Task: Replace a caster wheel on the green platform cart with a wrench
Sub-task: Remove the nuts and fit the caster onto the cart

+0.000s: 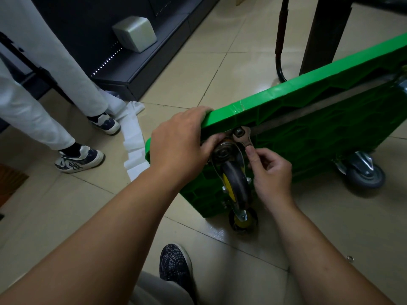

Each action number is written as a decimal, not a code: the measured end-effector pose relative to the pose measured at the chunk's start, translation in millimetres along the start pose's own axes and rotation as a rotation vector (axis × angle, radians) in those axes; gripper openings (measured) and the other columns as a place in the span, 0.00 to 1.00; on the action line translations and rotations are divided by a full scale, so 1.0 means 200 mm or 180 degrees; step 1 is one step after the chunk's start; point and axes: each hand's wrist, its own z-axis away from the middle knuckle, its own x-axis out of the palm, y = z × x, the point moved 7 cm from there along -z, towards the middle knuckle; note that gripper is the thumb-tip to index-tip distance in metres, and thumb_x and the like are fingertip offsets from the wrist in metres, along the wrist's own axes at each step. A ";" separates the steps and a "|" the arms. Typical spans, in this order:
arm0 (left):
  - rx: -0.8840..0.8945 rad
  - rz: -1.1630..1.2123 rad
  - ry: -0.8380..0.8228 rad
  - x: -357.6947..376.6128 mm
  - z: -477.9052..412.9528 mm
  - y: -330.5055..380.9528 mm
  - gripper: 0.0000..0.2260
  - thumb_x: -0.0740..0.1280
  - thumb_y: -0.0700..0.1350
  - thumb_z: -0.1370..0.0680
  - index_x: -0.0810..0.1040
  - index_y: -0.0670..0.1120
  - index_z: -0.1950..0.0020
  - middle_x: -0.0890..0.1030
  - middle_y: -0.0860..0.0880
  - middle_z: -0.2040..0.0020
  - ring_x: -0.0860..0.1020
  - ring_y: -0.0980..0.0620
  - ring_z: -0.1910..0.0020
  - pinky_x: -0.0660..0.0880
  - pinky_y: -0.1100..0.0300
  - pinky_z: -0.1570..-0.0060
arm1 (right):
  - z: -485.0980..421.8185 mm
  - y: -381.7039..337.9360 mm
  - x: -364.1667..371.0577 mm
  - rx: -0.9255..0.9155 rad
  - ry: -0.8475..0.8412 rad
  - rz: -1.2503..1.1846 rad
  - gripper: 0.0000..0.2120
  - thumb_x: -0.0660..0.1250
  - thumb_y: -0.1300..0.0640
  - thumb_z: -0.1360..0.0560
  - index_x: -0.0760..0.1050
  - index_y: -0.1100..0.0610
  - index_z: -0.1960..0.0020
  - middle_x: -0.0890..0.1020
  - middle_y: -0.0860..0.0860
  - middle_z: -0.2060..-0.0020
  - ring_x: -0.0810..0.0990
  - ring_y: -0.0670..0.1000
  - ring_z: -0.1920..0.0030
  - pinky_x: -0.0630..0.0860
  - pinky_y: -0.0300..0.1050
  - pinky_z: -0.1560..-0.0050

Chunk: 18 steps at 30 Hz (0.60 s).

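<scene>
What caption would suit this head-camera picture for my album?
Left hand grips the tipped green cart; right hand holds a wrench on a nut beside the caster wheel.

Left hand [176, 144] grips green cart [319, 133] edge; right hand [269, 172] holds wrench [242, 137] on bolt above caster [234, 183].

A bystander's sneakers [79, 159] stand beside white sheeting [132, 137] on the tiled floor [187, 69].

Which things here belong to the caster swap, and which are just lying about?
In use: green platform cart, wrench, yellow-hubbed caster wheel, left hand gripping the cart's edge, right hand pinching the wrench.

Lying about: white foam sheet, grey box, bystander's sneakers.
</scene>
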 end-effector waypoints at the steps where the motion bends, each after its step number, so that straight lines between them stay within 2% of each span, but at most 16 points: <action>1: -0.0006 -0.0005 -0.0003 0.00 0.00 0.00 0.17 0.67 0.61 0.21 0.75 0.58 0.34 0.81 0.57 0.43 0.78 0.50 0.43 0.66 0.54 0.57 | -0.01 -0.02 -0.01 -0.0044 -0.0023 0.0092 0.09 0.70 0.54 0.23 0.80 0.53 0.61 0.79 0.42 0.72 0.76 0.39 0.69 0.70 0.30 0.66; 3: -0.0023 -0.0007 -0.0021 0.00 0.00 0.00 0.17 0.67 0.61 0.21 0.75 0.58 0.34 0.81 0.57 0.43 0.78 0.50 0.43 0.65 0.55 0.57 | -0.05 -0.07 -0.07 -0.0135 -0.0119 0.0350 0.08 0.71 0.49 0.25 0.80 0.50 0.62 0.80 0.46 0.70 0.76 0.41 0.67 0.71 0.35 0.66; 5: -0.0034 0.0008 -0.0042 0.01 0.00 0.00 0.18 0.67 0.62 0.21 0.75 0.58 0.34 0.81 0.57 0.43 0.78 0.51 0.44 0.67 0.54 0.57 | -0.12 -0.13 -0.14 -0.0252 -0.0272 0.0872 0.13 0.72 0.40 0.29 0.80 0.49 0.62 0.82 0.52 0.67 0.80 0.48 0.63 0.76 0.43 0.62; 7: -0.0034 0.0008 -0.0061 0.01 0.00 -0.01 0.18 0.67 0.62 0.21 0.75 0.57 0.34 0.81 0.57 0.44 0.78 0.51 0.44 0.69 0.54 0.56 | -0.19 -0.23 -0.21 -0.0531 -0.0345 0.1690 0.18 0.70 0.32 0.30 0.82 0.47 0.57 0.83 0.49 0.63 0.81 0.55 0.56 0.78 0.50 0.54; 9: -0.0033 0.0005 -0.0063 0.01 -0.01 -0.01 0.18 0.66 0.62 0.21 0.75 0.57 0.34 0.81 0.57 0.43 0.78 0.50 0.44 0.69 0.54 0.55 | -0.22 -0.38 -0.22 -0.1048 -0.0422 0.2481 0.19 0.67 0.31 0.30 0.82 0.46 0.54 0.82 0.47 0.59 0.75 0.54 0.51 0.69 0.48 0.47; 10: -0.0038 0.0013 -0.0067 0.01 -0.01 -0.01 0.18 0.67 0.62 0.21 0.75 0.57 0.34 0.81 0.57 0.43 0.78 0.50 0.44 0.70 0.53 0.55 | -0.22 -0.46 -0.21 -0.1293 -0.0425 0.2790 0.19 0.67 0.33 0.29 0.83 0.47 0.53 0.81 0.47 0.59 0.72 0.53 0.50 0.63 0.46 0.49; 12: -0.0049 0.0024 -0.0080 0.01 0.00 -0.01 0.18 0.67 0.62 0.21 0.75 0.57 0.34 0.81 0.56 0.43 0.78 0.49 0.44 0.72 0.52 0.54 | -0.22 -0.55 -0.22 -0.1436 -0.0391 0.3066 0.19 0.68 0.35 0.30 0.83 0.48 0.51 0.79 0.47 0.59 0.67 0.52 0.50 0.60 0.46 0.51; 14: -0.0050 0.0017 -0.0075 0.00 0.00 0.00 0.18 0.67 0.62 0.21 0.75 0.57 0.34 0.81 0.56 0.43 0.78 0.49 0.44 0.73 0.52 0.54 | -0.23 -0.52 -0.27 -0.1252 -0.0322 0.2965 0.18 0.69 0.35 0.29 0.83 0.47 0.50 0.79 0.48 0.58 0.67 0.52 0.48 0.66 0.49 0.50; 16: -0.0054 0.0002 -0.0074 0.00 0.00 0.00 0.18 0.67 0.62 0.21 0.75 0.57 0.33 0.81 0.57 0.43 0.78 0.49 0.44 0.73 0.52 0.54 | -0.22 -0.45 -0.34 -0.1037 -0.0206 0.2417 0.16 0.71 0.34 0.29 0.83 0.46 0.53 0.81 0.46 0.60 0.76 0.52 0.52 0.75 0.54 0.50; 17: -0.0054 0.0000 -0.0075 0.01 0.00 0.00 0.18 0.67 0.62 0.21 0.75 0.58 0.33 0.81 0.57 0.43 0.78 0.50 0.44 0.72 0.53 0.55 | -0.21 -0.41 -0.37 -0.0888 -0.0099 0.1935 0.14 0.73 0.36 0.30 0.83 0.46 0.55 0.82 0.45 0.62 0.80 0.48 0.55 0.78 0.49 0.51; 18: -0.0055 0.0001 -0.0075 0.01 0.00 0.00 0.19 0.67 0.62 0.21 0.75 0.58 0.33 0.81 0.57 0.43 0.78 0.50 0.44 0.70 0.54 0.56 | -0.18 -0.36 -0.37 -0.0713 0.0005 0.1428 0.12 0.74 0.40 0.29 0.82 0.48 0.57 0.82 0.44 0.64 0.81 0.43 0.60 0.78 0.41 0.55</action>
